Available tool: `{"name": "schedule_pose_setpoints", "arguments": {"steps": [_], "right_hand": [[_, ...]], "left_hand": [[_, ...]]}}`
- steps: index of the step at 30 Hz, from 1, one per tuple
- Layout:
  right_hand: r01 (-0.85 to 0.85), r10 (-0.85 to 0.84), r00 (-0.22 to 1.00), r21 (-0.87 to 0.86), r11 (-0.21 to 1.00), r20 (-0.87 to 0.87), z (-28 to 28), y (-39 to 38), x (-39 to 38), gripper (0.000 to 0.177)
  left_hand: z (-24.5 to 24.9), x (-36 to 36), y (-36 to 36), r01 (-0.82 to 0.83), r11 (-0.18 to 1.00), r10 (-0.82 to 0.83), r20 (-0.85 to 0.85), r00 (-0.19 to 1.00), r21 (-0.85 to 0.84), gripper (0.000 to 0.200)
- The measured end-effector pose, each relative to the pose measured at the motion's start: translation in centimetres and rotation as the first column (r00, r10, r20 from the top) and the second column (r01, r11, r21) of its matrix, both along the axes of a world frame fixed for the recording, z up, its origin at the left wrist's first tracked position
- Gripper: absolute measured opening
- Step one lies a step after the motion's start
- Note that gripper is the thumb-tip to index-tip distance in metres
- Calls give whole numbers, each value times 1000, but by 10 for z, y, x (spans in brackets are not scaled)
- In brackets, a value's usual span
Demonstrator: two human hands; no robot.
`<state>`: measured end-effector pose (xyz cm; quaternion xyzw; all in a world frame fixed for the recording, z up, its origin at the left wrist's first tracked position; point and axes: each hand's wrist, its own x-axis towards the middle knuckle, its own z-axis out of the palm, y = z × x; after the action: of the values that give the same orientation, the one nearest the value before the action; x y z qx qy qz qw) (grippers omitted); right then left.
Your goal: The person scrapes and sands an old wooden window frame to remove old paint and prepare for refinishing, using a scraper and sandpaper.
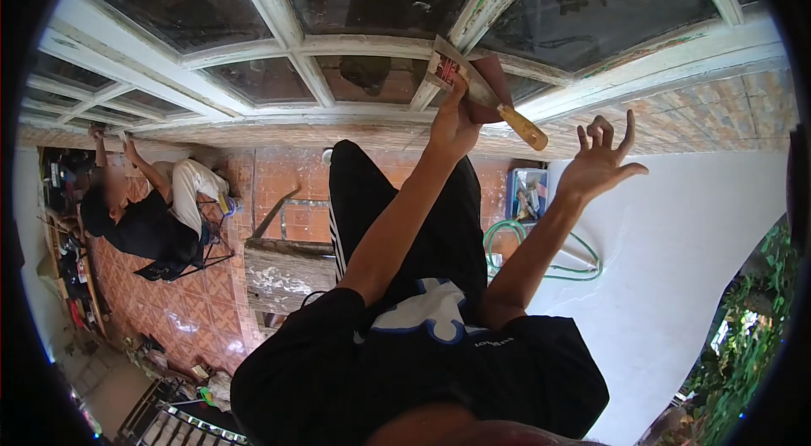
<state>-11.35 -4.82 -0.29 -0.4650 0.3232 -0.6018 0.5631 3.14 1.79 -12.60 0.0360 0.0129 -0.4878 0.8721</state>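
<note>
My left hand point(454, 123) is raised to a white-painted window frame point(355, 47) with peeling paint. It grips a scraper point(481, 95) with a metal blade and a yellow wooden handle, the blade end resting on a frame bar. A dark red-brown sheet point(494, 78) sits against the scraper; what it is I cannot tell. My right hand point(601, 160) hovers to the right of the scraper handle, fingers spread and holding nothing, next to the lower frame rail. Below my arms I see my black shirt and black trousers.
Another person point(148, 222) in a black top and light trousers sits at the left with arms raised to the frame. A paint-spattered wooden bench point(285, 273), a green hose point(507, 235) and a blue box of tools point(528, 193) lie on the tiled floor. A white wall point(701, 269) is at right.
</note>
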Motion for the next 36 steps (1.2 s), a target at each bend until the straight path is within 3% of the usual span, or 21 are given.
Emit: {"name": "schedule_pose_setpoints", "arguments": {"steps": [1, 3, 4, 8, 11, 14, 21, 24, 27, 28, 29, 31, 32, 34, 36], "right_hand": [[36, -36, 999, 5, 999, -35, -2, -1, 6, 88], [-167, 168, 936, 30, 985, -310, -36, 10, 49, 86], [-184, 167, 903, -4, 983, -397, -31, 12, 49, 82], [20, -28, 969, -37, 999, -246, -15, -4, 14, 83], [59, -64, 990, -45, 997, -129, -5, -5, -8, 83], [-55, 49, 990, -38, 998, -135, -11, -2, -6, 84], [-80, 74, 989, -40, 996, -125, -9, 1, -6, 83], [21, -35, 987, -89, 996, -154, 0, 2, -12, 82], [7, -9, 942, -9, 1000, -336, -50, 6, 47, 86], [-173, 193, 947, 98, 980, -256, -32, 9, 34, 91], [48, -52, 931, -20, 999, -361, 4, 22, 45, 93], [18, -31, 989, -90, 996, -145, 18, 11, 12, 89], [123, -147, 973, -140, 982, -176, 36, 22, 13, 83], [74, -160, 901, -221, 973, -403, -28, 5, 38, 81], [-58, -142, 780, -296, 953, -610, -40, 4, 38, 82]], "left_hand": [[-2, -1, -2, -10, 1000, 10, 0, 1000, 4, 49], [-4, -2, -2, 1, 1000, 0, 6, 1000, -16, 50], [-5, 1, 2, 15, 999, -15, 13, 1000, -40, 51], [-9, 4, 3, -30, 999, 31, 20, 999, -34, 53], [-6, 2, 4, -17, 999, 16, -28, 999, -37, 48], [-1, -2, 4, 1, 999, -4, -64, 998, -48, 42], [3, -3, 2, 6, 997, -10, -53, 999, -83, 42], [3, -2, 2, 16, 993, -24, -61, 998, -117, 42], [1, -3, -2, 29, 986, -43, -83, 996, -163, 41], [0, -4, -2, 33, 984, -50, -91, 995, -175, 40], [2, -2, -4, 38, 982, -51, -65, 997, -185, 40], [4, -4, 1, 44, 982, -49, -20, 999, -186, 40], [3, -3, 1, 42, 985, -49, -38, 998, -170, 40], [-3, -5, -1, 48, 989, -59, -75, 995, -140, 41], [-7, -6, 4, 47, 996, -52, -54, 997, -80, 41]]}}
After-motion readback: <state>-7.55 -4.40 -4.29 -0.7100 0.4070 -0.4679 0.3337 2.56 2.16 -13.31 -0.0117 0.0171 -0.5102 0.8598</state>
